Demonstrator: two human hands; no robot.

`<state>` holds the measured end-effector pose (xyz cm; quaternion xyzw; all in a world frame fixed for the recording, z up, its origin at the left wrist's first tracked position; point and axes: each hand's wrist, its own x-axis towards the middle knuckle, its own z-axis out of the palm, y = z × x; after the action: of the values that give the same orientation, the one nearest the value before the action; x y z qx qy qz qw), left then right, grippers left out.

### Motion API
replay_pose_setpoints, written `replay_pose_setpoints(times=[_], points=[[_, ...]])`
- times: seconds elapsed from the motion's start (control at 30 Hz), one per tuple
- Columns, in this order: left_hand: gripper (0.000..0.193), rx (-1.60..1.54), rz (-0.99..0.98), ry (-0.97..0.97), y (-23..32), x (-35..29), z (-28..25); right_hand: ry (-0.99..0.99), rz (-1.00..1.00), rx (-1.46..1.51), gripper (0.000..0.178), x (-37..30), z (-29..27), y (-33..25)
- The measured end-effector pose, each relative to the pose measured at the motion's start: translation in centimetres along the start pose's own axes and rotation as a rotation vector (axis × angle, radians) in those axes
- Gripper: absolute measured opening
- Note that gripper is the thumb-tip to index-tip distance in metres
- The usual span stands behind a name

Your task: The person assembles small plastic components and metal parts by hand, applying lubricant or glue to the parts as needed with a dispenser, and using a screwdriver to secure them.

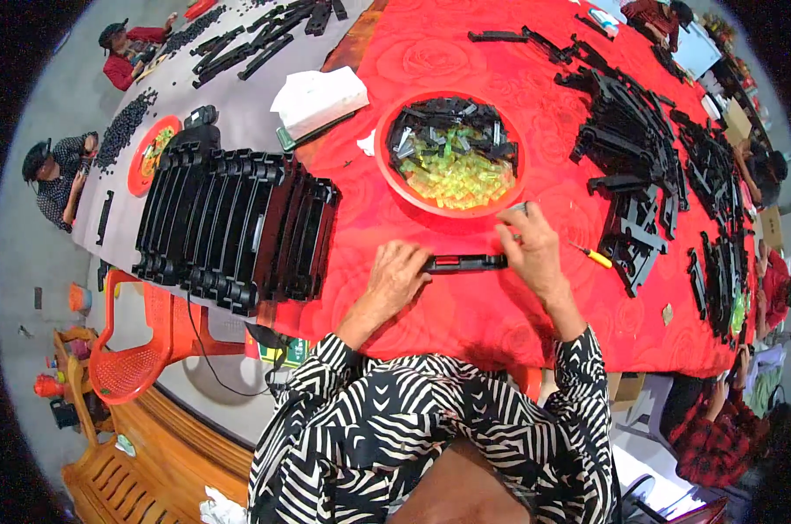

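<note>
A long, narrow black plastic part [467, 263] lies crosswise on the red tablecloth in front of me, with a small slot showing red near its left end. My left hand [398, 274] is closed on that left end, fingers and thumb pinching it. At the other end, my right hand [531, 249] has its fingers bent down over the part; anything small between the fingertips is hidden. Just beyond my hands stands a red-rimmed bowl [455, 211]. Yellow-green translucent pieces [462, 179] fill its near side, and black and clear small pieces [443, 118] its far side.
A big stack of black plastic frames [230, 223] stands at left, near a white tissue pack [319, 100]. Right of my hand lies a yellow-handled screwdriver [598, 258], then heaps of black parts [627, 131]. Other people sit around the table. A red chair [142, 354] is at lower left.
</note>
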<state>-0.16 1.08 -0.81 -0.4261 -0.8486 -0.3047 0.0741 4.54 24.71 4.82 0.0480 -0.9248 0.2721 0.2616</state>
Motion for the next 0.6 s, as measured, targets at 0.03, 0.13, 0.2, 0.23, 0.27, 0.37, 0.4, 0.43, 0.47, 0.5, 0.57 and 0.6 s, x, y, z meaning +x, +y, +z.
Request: replay_pose_setpoints(times=[0.03, 0.13, 0.2, 0.23, 0.27, 0.37, 0.4, 0.43, 0.47, 0.5, 0.57, 0.6], points=[[0.047, 0.003, 0.002, 0.009, -0.2, 0.0, 0.4, 0.003, -0.009, -0.003, 0.017, 0.8, -0.2, 0.8], [0.039, -0.021, 0.005, 0.022, -0.6, 0.0, 1.1, 0.027, 0.04, -0.056, 0.013, 3.2, 0.5, 3.6], [0.039, -0.01, -0.001, 0.041, -0.8, 0.0, 0.9, 0.033, 0.044, -0.077, 0.011, 5.0, 1.6, 5.2], [0.039, -0.005, 0.001, 0.061, -0.9, 0.3, 0.9, 0.042, 0.051, -0.106, 0.01, 5.9, 1.9, 6.0], [0.039, -0.006, 0.004, 0.065, -0.8, 0.4, 1.0, 0.077, 0.038, -0.127, 0.01, 6.6, 2.6, 6.8], [0.038, 0.001, 0.009, 0.05, -1.0, 0.4, 1.2, 0.023, 0.077, -0.157, 0.012, 8.7, 4.2, 6.8], [0.038, -0.012, -0.005, 0.049, -0.9, 0.4, 1.1, -0.015, 0.064, -0.214, 0.015, 9.2, 4.8, 6.8], [0.038, -0.025, -0.018, 0.048, -0.8, 0.4, 1.0, -0.02, 0.062, -0.207, 0.015, 9.5, 5.3, 6.7], [0.038, -0.022, -0.025, 0.046, -0.7, 0.4, 0.9, -0.063, 0.081, -0.285, 0.016, 9.8, 5.8, 6.7], [0.038, -0.017, -0.029, 0.052, -0.6, 0.5, 1.0, -0.107, 0.098, -0.365, 0.016, 10.0, 6.1, 6.8], [0.038, -0.013, -0.037, 0.057, -0.5, 0.5, 1.1, -0.113, 0.068, -0.36, 0.016, 10.2, 6.3, 7.1], [0.038, -0.014, -0.038, 0.064, -0.5, 0.4, 1.2, -0.134, 0.069, -0.392, 0.016, 10.3, 6.3, 7.0]])
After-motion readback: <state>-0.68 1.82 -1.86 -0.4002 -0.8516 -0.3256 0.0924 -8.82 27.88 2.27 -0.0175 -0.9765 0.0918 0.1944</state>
